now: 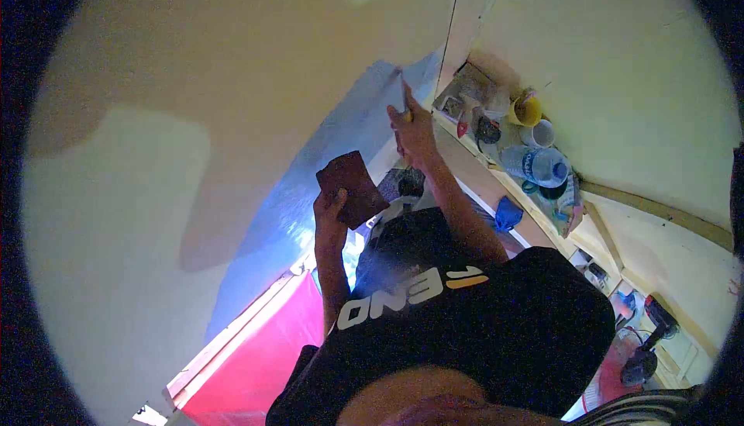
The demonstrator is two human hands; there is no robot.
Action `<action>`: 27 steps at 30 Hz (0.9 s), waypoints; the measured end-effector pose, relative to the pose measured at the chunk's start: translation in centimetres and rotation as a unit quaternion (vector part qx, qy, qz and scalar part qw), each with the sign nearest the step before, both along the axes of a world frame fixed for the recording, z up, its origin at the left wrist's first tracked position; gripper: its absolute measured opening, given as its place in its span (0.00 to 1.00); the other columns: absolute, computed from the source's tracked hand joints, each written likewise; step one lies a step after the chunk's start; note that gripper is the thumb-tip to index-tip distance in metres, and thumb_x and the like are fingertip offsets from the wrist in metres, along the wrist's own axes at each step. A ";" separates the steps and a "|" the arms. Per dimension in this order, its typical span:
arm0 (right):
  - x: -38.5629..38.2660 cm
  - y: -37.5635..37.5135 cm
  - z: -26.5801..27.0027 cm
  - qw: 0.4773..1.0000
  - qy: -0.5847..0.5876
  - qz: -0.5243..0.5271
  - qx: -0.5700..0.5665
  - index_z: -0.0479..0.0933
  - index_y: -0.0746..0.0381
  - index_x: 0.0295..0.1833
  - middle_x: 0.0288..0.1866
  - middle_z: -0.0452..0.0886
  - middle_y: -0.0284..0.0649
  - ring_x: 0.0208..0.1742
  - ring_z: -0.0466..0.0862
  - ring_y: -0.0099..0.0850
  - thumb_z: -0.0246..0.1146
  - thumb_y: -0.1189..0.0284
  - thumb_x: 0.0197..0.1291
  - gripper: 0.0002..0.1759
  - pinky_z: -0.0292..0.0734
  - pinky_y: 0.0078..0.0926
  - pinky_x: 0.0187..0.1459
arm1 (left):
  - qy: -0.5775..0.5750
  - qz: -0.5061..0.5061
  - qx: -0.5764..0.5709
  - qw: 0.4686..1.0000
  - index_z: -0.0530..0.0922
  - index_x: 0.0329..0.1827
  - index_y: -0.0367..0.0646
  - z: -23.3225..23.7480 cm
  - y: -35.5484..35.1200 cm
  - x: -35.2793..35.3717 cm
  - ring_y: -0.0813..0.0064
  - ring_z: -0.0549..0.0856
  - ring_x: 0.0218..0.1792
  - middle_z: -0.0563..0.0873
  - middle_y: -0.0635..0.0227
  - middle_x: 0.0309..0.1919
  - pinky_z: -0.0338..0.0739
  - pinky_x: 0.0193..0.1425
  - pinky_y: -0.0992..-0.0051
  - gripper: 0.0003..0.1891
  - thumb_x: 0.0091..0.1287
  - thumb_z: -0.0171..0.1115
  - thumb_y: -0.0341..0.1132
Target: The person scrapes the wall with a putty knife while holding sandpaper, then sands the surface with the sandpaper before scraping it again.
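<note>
My left hand [330, 207] grips a dark reddish-brown, roughly rectangular flat piece [353, 189] by its lower left edge, thumb lying over its face. It looks like a sheet or board, but its material cannot be made out. Up and to the right, my right hand [415, 133] is closed around a slim paintbrush [406, 100]. The brush's tip is at or very close to the wall [271, 46], within a blue-grey patch [310, 151] that runs diagonally beside a beige area. Both forearms reach up from a black T-shirt with white lettering.
To the right, a ledge holds a plastic water bottle [535, 164], a yellow cup [526, 111], a white cup [538, 134] and small items. A blue cloth or bag [508, 213] hangs below. Pink-red sheeting [256, 348] is at lower left, beside a wooden edge.
</note>
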State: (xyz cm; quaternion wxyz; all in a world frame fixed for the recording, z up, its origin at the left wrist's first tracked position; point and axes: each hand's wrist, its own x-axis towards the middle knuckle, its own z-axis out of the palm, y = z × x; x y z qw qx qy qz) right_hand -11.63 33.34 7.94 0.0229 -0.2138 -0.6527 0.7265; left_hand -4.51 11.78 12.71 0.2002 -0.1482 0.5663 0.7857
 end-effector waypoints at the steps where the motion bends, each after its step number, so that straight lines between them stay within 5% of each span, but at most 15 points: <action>1: -0.2 -0.1 -0.2 1.000 0.001 -0.011 -0.021 0.53 0.55 0.73 0.12 0.69 0.34 0.08 0.65 0.22 0.58 0.68 0.62 0.35 0.63 0.25 0.09 | -0.012 -0.009 -0.001 1.000 0.73 0.54 0.36 -0.9 -0.6 -0.1 0.69 0.80 0.48 0.81 0.64 0.47 0.73 0.56 0.67 0.19 0.62 0.62 0.34; 9: -1.2 1.5 -0.7 0.989 -0.046 -0.030 -0.136 0.52 0.54 0.73 0.17 0.69 0.27 0.10 0.63 0.15 0.60 0.68 0.62 0.37 0.60 0.17 0.09 | -0.014 0.011 0.009 1.000 0.73 0.54 0.36 -1.2 -0.7 0.4 0.70 0.81 0.47 0.81 0.65 0.47 0.75 0.55 0.68 0.18 0.63 0.61 0.33; 12: -0.2 0.4 -0.6 0.999 0.005 -0.019 -0.037 0.52 0.56 0.73 0.17 0.68 0.27 0.10 0.63 0.15 0.61 0.68 0.62 0.37 0.60 0.17 0.09 | -0.030 0.014 -0.005 0.999 0.73 0.53 0.36 -1.7 -1.0 0.4 0.70 0.81 0.47 0.81 0.64 0.47 0.75 0.54 0.68 0.17 0.63 0.61 0.33; 13: 0.3 -0.3 -1.6 0.996 -0.014 0.005 -0.087 0.53 0.57 0.73 0.16 0.67 0.26 0.10 0.63 0.16 0.60 0.67 0.62 0.36 0.59 0.17 0.09 | -0.030 0.024 -0.004 0.999 0.74 0.53 0.36 -1.7 -0.7 0.4 0.70 0.81 0.46 0.81 0.64 0.46 0.75 0.54 0.68 0.17 0.63 0.61 0.34; 15: -1.0 0.7 -4.0 0.998 0.053 -0.012 0.037 0.53 0.56 0.73 0.16 0.67 0.26 0.10 0.63 0.16 0.60 0.67 0.62 0.36 0.59 0.17 0.09 | -0.032 0.028 -0.010 0.999 0.74 0.53 0.36 -1.9 -1.0 0.4 0.70 0.81 0.46 0.81 0.64 0.46 0.75 0.54 0.68 0.17 0.63 0.61 0.34; 17: -1.6 1.9 -1.8 0.994 -0.020 -0.048 -0.098 0.54 0.52 0.73 0.17 0.68 0.26 0.10 0.63 0.16 0.60 0.67 0.63 0.35 0.59 0.17 0.10 | -0.039 0.017 -0.022 0.999 0.74 0.53 0.36 -2.7 -1.9 0.6 0.70 0.82 0.45 0.81 0.64 0.46 0.76 0.54 0.68 0.17 0.63 0.61 0.33; 19: -1.3 1.1 -3.4 0.993 0.052 -0.045 0.096 0.54 0.52 0.73 0.17 0.68 0.25 0.10 0.63 0.16 0.60 0.66 0.62 0.35 0.59 0.16 0.09 | -0.041 0.013 -0.028 0.999 0.74 0.53 0.37 -1.4 -1.0 0.6 0.70 0.82 0.45 0.81 0.64 0.46 0.76 0.54 0.68 0.17 0.63 0.61 0.33; 21: -0.4 0.5 -0.9 0.999 0.008 -0.020 -0.047 0.54 0.54 0.73 0.16 0.67 0.25 0.10 0.63 0.16 0.61 0.65 0.61 0.36 0.59 0.15 0.09 | -0.035 0.015 -0.037 0.999 0.74 0.53 0.37 -1.1 -0.4 -0.4 0.70 0.82 0.45 0.81 0.64 0.46 0.76 0.53 0.67 0.17 0.62 0.62 0.33; 25: -1.9 3.9 -2.8 0.998 0.002 -0.009 -0.059 0.57 0.55 0.72 0.18 0.71 0.27 0.12 0.66 0.17 0.61 0.66 0.61 0.35 0.63 0.17 0.12 | -0.042 0.023 -0.051 0.998 0.74 0.52 0.37 -1.7 -1.1 -0.4 0.70 0.81 0.45 0.81 0.65 0.47 0.75 0.53 0.67 0.17 0.62 0.62 0.32; 27: -1.8 3.0 -5.1 0.963 0.153 -0.012 0.220 0.57 0.55 0.72 0.18 0.70 0.27 0.12 0.66 0.16 0.60 0.67 0.61 0.34 0.63 0.16 0.12 | -0.033 0.017 -0.034 0.999 0.74 0.52 0.36 -1.6 -0.9 -0.6 0.71 0.81 0.45 0.81 0.65 0.47 0.75 0.53 0.68 0.17 0.62 0.62 0.33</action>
